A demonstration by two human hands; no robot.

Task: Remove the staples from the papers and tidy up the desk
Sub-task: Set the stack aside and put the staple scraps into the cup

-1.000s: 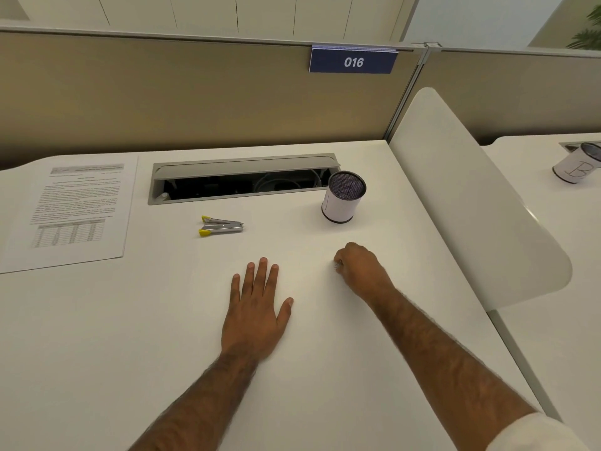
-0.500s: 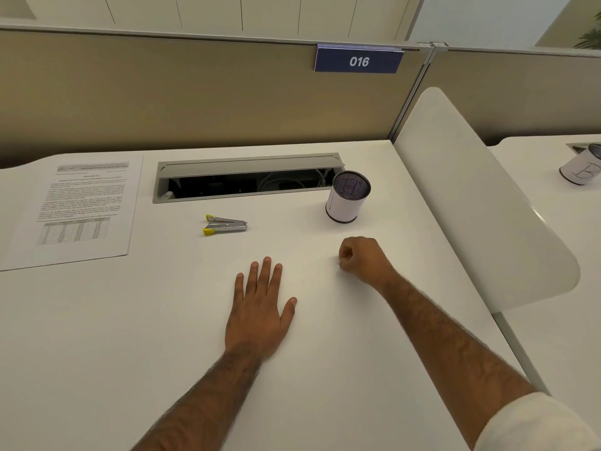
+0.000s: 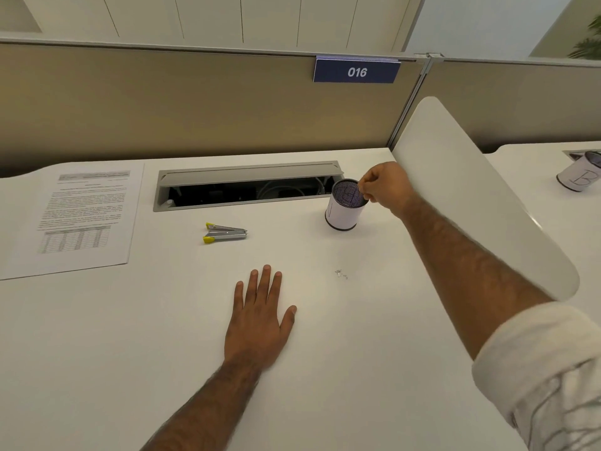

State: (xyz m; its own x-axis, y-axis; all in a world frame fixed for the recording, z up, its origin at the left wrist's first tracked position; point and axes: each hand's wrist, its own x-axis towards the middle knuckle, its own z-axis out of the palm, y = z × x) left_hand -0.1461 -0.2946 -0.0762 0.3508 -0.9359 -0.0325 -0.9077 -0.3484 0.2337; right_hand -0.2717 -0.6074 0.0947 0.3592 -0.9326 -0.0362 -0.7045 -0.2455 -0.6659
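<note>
My right hand hovers over the rim of the mesh pen cup, fingertips pinched together; anything held between them is too small to see. A few loose staples lie on the white desk, in front of the cup and right of my left hand. My left hand rests flat on the desk, palm down, fingers spread. The staple remover, silver with yellow tips, lies left of the cup. The printed papers lie flat at the far left.
An open cable tray runs along the back of the desk. A beige partition with a blue "016" sign stands behind it. A white divider panel bounds the right side. Another cup stands on the neighbouring desk.
My right hand has lifted from the desk and travelled back to the mesh cup's rim, fingertips pinched. Loose staples now show where it rested. My left hand has stayed flat.
</note>
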